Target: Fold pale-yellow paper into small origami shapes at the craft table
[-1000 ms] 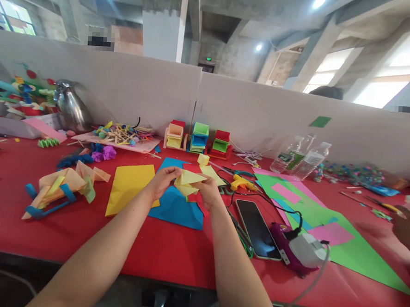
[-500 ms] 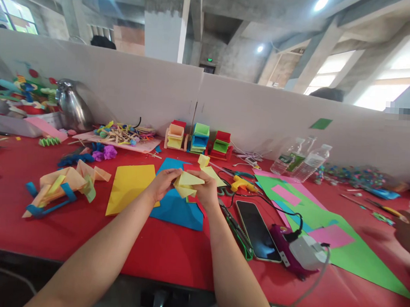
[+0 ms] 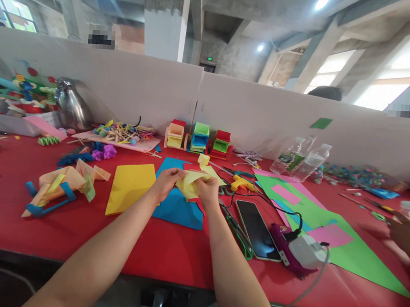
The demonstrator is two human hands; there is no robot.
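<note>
Between my two hands is a piece of folded pale yellow paper (image 3: 189, 182), held above the blue sheet (image 3: 178, 212). My left hand (image 3: 166, 181) pinches its left side with thumb and fingers. On the right, my right hand (image 3: 208, 190) grips the other side, its fingers partly hiding the folds. Just behind lie more pale yellow pieces, among them a small folded one (image 3: 203, 160). A yellow sheet (image 3: 130, 189) lies left of the blue one, and some red paper shows under my hands.
A phone (image 3: 257, 231), a purple power strip (image 3: 291, 251) with cables and a yellow glue gun (image 3: 244, 184) lie to the right. Bottles (image 3: 313, 162) and small paper models (image 3: 200, 137) stand along the partition. A folded paper animal (image 3: 59, 186) sits left. Another person's hand (image 3: 406, 233) is far right.
The pale yellow paper has turned and spread flatter between my hands, its pointed folds now less visible. My right hand has shifted slightly. The other person's hand has moved a little left.
</note>
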